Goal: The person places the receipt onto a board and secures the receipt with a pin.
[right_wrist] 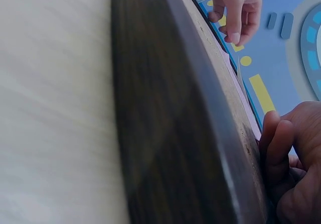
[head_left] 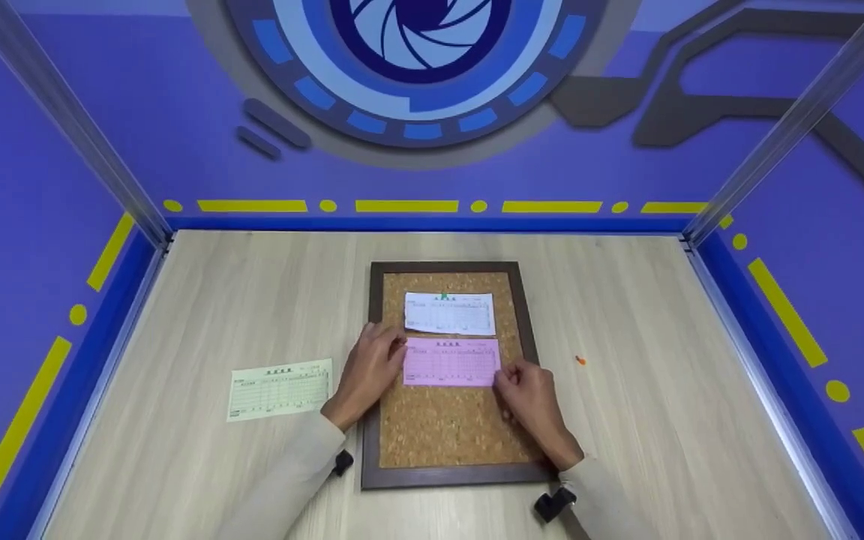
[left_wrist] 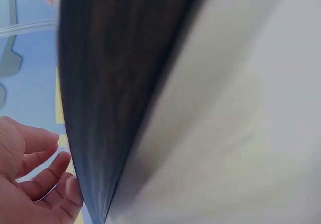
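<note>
A pink printed slip (head_left: 451,363) lies on the cork board (head_left: 432,427), just below a white slip (head_left: 449,313) with a green pin (head_left: 444,295) at its top edge. My left hand (head_left: 369,367) hovers over the board's left side, fingertips by the pink slip's upper left corner. Its fingers (left_wrist: 47,181) are loosely bent with gaps between them. At the pink slip's lower right corner, my right hand (head_left: 533,397) pinches the edge between thumb and index finger. The other fingers (right_wrist: 281,138) of that hand curl close over the cork.
A pale green slip (head_left: 280,390) lies on the wooden table (head_left: 664,420) left of the board. One small orange pin (head_left: 581,360) sits to the right. The board's dark frame (head_left: 462,474) is raised above the table. Blue panels (head_left: 177,135) enclose the back and sides.
</note>
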Demonstrator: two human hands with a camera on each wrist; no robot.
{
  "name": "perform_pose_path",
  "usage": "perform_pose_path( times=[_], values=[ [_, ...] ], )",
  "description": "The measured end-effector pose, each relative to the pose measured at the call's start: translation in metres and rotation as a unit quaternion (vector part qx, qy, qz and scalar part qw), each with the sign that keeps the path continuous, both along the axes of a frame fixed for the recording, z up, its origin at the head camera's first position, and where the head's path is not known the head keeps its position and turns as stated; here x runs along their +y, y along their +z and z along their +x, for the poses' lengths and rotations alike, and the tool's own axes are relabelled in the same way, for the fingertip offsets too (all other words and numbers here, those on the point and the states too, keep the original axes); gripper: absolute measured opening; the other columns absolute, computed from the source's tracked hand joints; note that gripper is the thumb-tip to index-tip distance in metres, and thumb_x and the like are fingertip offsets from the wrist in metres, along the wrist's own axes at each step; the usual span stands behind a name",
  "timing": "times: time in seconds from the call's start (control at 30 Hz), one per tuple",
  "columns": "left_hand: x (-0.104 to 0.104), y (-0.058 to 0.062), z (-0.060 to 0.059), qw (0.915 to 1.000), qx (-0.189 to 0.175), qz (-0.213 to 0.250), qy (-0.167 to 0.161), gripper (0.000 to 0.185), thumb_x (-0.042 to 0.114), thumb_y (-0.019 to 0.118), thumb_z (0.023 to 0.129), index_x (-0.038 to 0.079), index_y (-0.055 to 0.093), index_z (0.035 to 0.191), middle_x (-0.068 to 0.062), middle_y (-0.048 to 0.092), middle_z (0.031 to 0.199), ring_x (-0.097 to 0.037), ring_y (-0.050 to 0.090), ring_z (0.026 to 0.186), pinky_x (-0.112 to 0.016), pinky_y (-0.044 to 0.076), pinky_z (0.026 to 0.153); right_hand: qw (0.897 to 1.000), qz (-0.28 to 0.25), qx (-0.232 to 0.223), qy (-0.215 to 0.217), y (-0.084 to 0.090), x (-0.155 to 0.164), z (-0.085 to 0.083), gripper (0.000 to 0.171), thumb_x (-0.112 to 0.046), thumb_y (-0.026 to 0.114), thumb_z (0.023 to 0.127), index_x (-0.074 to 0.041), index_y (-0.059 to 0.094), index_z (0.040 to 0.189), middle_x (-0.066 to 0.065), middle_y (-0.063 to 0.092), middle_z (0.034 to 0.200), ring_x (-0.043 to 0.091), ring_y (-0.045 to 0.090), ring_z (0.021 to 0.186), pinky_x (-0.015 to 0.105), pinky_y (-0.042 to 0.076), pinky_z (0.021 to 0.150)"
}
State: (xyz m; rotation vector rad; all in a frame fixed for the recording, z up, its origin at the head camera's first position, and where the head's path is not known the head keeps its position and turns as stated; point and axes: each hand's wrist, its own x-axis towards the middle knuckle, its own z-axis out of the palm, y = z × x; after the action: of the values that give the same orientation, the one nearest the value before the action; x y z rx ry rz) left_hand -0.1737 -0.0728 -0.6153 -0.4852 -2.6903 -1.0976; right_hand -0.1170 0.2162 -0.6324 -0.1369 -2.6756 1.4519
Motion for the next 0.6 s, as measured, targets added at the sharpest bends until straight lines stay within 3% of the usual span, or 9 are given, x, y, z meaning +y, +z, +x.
perform_pose_path(
  times=[0.17,0.23,0.33,0.43,0.6],
  values=[
    [-0.006,-0.001,0.014,0.9996,-0.01,0.024,-0.014,0.013,0.002,0.076,0.101,0.001,0.08,0.114,-0.009,0.071,0.118,-0.026,0.061,0.118,-0.044,0.056,0.099,1.0,0.0,-0.002,0.0,0.0,0.0,0.001,0.017,-0.004,0.067,0.097,-0.009,0.066,0.08,-0.002,0.06,0.059,0.011,0.057,0.039,0.025,0.044,0.034],
    [-0.007,-0.003,0.02,0.9989,-0.023,0.035,-0.021,0.017,0.001,0.076,0.101,-0.001,0.079,0.117,-0.015,0.07,0.129,-0.035,0.058,0.134,-0.051,0.051,0.112,1.0,-0.004,-0.004,0.002,0.0,-0.001,0.002,0.017,-0.005,0.068,0.097,-0.009,0.066,0.081,-0.002,0.06,0.059,0.012,0.057,0.039,0.025,0.044,0.034],
    [-0.008,-0.006,0.027,0.9975,-0.047,0.042,-0.031,0.021,0.0,0.073,0.103,-0.003,0.077,0.123,-0.023,0.063,0.147,-0.047,0.043,0.155,-0.06,0.037,0.126,1.0,-0.011,-0.004,0.003,0.0,-0.001,0.003,0.018,-0.006,0.068,0.098,-0.009,0.066,0.081,-0.001,0.06,0.058,0.013,0.058,0.039,0.025,0.044,0.034],
    [-0.01,-0.006,0.03,0.9968,-0.062,0.034,-0.038,0.023,-0.002,0.069,0.104,-0.003,0.075,0.127,-0.026,0.058,0.155,-0.051,0.033,0.161,-0.063,0.03,0.129,1.0,-0.013,-0.002,0.002,0.001,-0.001,0.004,0.018,-0.005,0.067,0.098,-0.008,0.065,0.081,-0.001,0.06,0.057,0.013,0.058,0.038,0.026,0.045,0.033],
    [-0.013,-0.007,0.028,0.9965,-0.063,0.027,-0.046,0.029,-0.014,0.06,0.103,-0.004,0.075,0.125,-0.029,0.056,0.156,-0.052,0.035,0.159,-0.063,0.032,0.128,1.0,-0.021,0.001,0.003,0.001,-0.001,0.004,0.019,-0.004,0.068,0.099,-0.008,0.064,0.08,0.0,0.06,0.057,0.014,0.059,0.039,0.026,0.045,0.034]
  ],
)
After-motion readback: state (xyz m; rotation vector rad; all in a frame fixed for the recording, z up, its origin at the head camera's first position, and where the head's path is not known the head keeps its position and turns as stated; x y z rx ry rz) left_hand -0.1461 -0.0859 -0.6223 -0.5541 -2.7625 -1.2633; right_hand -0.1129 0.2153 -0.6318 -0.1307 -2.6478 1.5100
